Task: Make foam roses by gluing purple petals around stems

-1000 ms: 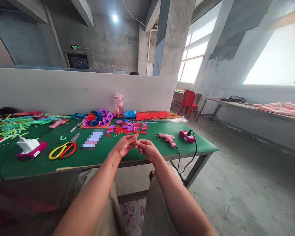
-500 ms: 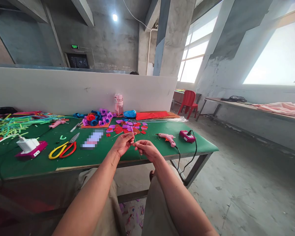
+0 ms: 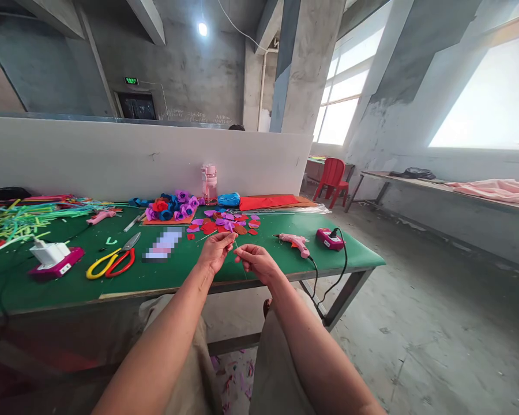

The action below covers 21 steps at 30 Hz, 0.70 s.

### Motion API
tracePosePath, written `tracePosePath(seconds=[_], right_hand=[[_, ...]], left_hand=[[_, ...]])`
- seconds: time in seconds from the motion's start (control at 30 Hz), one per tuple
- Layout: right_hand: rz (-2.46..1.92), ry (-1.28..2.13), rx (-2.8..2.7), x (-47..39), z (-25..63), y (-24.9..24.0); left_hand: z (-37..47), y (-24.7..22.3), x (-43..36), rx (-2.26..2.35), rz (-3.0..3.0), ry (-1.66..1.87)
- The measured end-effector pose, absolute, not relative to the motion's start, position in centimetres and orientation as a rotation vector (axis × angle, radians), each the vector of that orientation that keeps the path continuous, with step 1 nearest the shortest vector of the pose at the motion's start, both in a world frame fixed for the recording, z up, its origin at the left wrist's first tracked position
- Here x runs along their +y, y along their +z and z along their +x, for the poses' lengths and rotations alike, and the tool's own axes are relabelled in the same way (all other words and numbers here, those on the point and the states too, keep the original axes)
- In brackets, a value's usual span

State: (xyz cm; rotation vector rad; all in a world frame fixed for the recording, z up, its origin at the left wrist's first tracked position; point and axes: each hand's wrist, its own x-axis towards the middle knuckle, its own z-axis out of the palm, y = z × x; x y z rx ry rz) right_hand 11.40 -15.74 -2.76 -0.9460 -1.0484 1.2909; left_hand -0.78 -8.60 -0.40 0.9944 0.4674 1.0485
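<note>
Between my two hands runs a thin pale stem (image 3: 236, 243), with a bit of purple at its upper end by the left fingertips. My left hand (image 3: 215, 251) pinches the stem near that upper end, thumb against forefinger. Just right of it and slightly lower, my right hand (image 3: 258, 262) also grips the stem in a closed pinch. Its lower end sticks out below the right fingers, over the table edge. Behind the hands, heart-shaped red and purple paper petals (image 3: 207, 227) lie scattered on the green table (image 3: 242, 282).
A pink glue gun (image 3: 294, 243) and a purple power socket (image 3: 328, 239) with cables lie to the right. On the left are scissors (image 3: 121, 257), a white plug (image 3: 49, 252) and coloured strips (image 3: 21, 222). Paper flowers (image 3: 173, 207) and a pink bottle (image 3: 209, 183) stand farther back.
My right hand has shifted very slightly left and up along the stem. The left hand keeps its pinch, and the things on the table stay put.
</note>
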Motion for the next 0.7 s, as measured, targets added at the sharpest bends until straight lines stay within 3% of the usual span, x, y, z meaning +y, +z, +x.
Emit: tracePosePath(seconds=[0.2, 0.7], right_hand=[[-0.909, 1.229, -1.029, -15.77, 11.73, -2.74], [-0.929, 1.287, -1.094, -15.89, 11.73, -2.72]], left_hand=[[-1.17, -0.33, -8.62, 0.460, 1.003, 0.788], [-0.88, 0.02, -9.17, 0.401, 1.038, 0.935]])
